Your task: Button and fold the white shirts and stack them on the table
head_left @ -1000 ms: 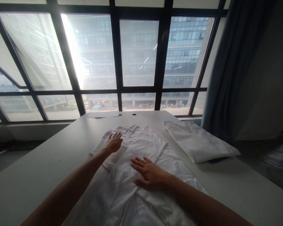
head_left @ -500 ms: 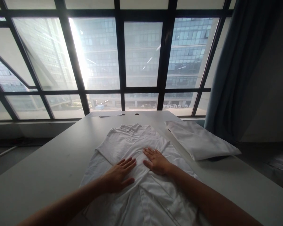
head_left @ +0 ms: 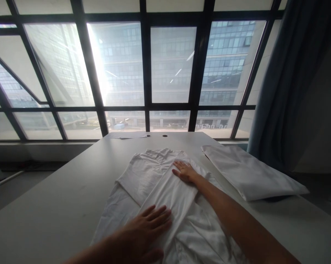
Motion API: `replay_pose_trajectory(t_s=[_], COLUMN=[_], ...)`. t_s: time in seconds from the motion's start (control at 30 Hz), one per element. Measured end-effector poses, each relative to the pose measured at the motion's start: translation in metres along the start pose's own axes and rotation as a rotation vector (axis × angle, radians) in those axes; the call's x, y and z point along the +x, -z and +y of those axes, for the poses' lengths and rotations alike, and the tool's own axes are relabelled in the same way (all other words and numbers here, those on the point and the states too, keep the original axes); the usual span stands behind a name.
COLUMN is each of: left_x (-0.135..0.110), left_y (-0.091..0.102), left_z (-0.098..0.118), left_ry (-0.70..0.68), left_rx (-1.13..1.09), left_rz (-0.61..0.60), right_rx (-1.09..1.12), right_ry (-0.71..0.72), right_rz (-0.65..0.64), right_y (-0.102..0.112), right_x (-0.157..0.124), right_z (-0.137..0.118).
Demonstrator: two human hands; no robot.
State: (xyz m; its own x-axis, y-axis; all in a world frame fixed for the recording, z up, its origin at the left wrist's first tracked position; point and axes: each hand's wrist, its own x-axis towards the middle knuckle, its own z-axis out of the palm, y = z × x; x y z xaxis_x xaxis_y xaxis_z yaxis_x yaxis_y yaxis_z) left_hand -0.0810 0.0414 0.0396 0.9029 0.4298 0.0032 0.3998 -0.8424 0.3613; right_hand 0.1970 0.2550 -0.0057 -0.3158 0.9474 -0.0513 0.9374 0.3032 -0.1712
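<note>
A white shirt (head_left: 138,179) lies on the table, its collar toward the window and one sleeve laid diagonally across its front. Flat on that sleeve, toward the near side, rests my left hand (head_left: 149,227), fingers extended and a little apart. Farther up, near the shoulder, my right hand (head_left: 184,171) presses palm down on the cloth with its fingers stretched out. Neither hand grips any fabric. Wrinkles run through the shirt's lower right part, and my right forearm covers some of it.
The white table (head_left: 66,198) reaches to the large window. A folded white cloth (head_left: 250,172) lies at its right edge, partly overhanging. Thin white sheets (head_left: 128,135) lie at the far end, by two dark round holes. A blue curtain (head_left: 275,91) hangs on the right.
My left hand has slid nearer along the sleeve, while my right hand has moved up toward the shoulder. The sleeve between them looks straighter and smoother. The view has shifted slightly.
</note>
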Motion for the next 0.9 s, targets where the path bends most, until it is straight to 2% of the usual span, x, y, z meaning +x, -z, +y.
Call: replay_pose_trajectory(t_s=[0.13, 0.27, 0.37, 0.43, 0.53, 0.63, 0.73, 0.9], left_x=[-0.002, -0.004, -0.006, -0.006, -0.004, -0.003, -0.003, -0.005], left_y=[0.005, 0.011, 0.011, 0.007, -0.002, -0.006, -0.007, -0.01], left_z=[0.005, 0.001, -0.009, -0.016, -0.024, -0.026, -0.024, -0.021], left_ry=[-0.043, -0.058, 0.012, 0.068, 0.083, 0.085, 0.07, 0.069], left_rx=[-0.052, -0.079, -0.093, -0.078, -0.036, -0.011, 0.004, -0.013], left_rz=[-0.038, -0.045, 0.005, 0.042, 0.044, 0.041, 0.054, 0.082], right_rx=[-0.019, -0.005, -0.02, -0.084, -0.214, -0.209, -0.101, -0.029], right_ry=[-0.137, -0.24, -0.254, -0.237, -0.184, -0.195, -0.211, -0.122], right_rz=[0.01, 0.028, 0.067, 0.158, 0.327, 0.367, 0.306, 0.088], right_y=[0.003, 0.001, 0.0, 0.001, 0.006, 0.009, 0.008, 0.013], right_x=[0.029, 0.047, 0.049, 0.045, 0.036, 0.022, 0.0, -0.049], right_z=[0.03, 0.049, 0.056, 0.055, 0.043, 0.019, -0.01, -0.039])
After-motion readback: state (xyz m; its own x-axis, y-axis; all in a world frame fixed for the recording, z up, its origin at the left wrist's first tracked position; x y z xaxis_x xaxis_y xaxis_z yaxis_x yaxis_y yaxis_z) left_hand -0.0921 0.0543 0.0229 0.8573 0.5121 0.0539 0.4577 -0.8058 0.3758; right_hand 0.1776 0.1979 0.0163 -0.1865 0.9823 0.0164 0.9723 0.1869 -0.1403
